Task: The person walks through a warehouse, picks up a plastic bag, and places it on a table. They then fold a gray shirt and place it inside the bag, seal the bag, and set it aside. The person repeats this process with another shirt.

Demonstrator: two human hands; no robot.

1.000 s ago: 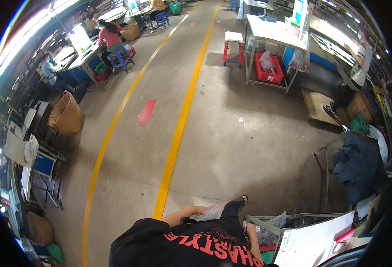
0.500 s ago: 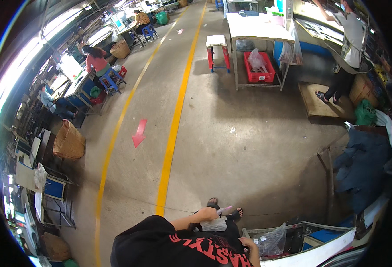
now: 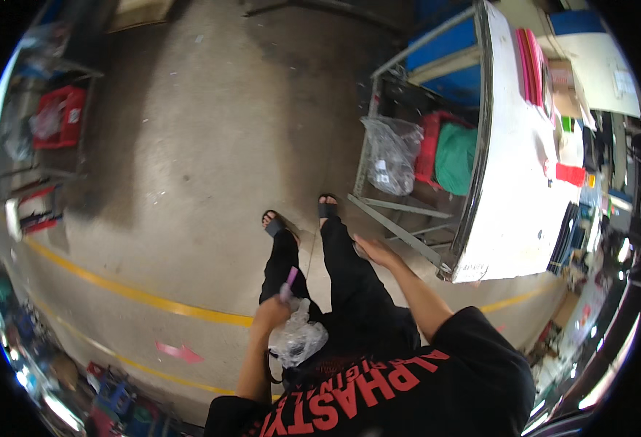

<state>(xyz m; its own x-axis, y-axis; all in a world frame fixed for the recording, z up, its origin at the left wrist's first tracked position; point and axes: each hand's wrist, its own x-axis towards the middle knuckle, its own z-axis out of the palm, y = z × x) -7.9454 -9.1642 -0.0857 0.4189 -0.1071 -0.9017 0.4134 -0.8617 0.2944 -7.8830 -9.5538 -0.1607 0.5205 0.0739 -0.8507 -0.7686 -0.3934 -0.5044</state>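
Observation:
My left hand [image 3: 271, 313] is closed, with a crumpled clear plastic bag [image 3: 298, 339] hanging beside it near my left thigh. A slim pink-purple piece [image 3: 291, 277] sticks up from the same hand; its kind is too blurred to make out. My right hand [image 3: 378, 252] hangs by my right leg, fingers stretched out, and nothing is plainly held in it. It is apart from the metal-framed, white-topped table [image 3: 513, 182] at the right.
Under that table are another clear plastic bag [image 3: 393, 156], a red crate [image 3: 431, 146] and green cloth [image 3: 456, 156]. Pink folders [image 3: 530, 65] lie on top. A red crate [image 3: 62, 116] and a stool [image 3: 36, 211] stand far left. Yellow floor lines [image 3: 153, 298] run behind my feet.
My view has turned right and downward, from the long aisle to my feet and the white-topped table. The bag is still at my left hand; my right hand has swung forward beside my leg.

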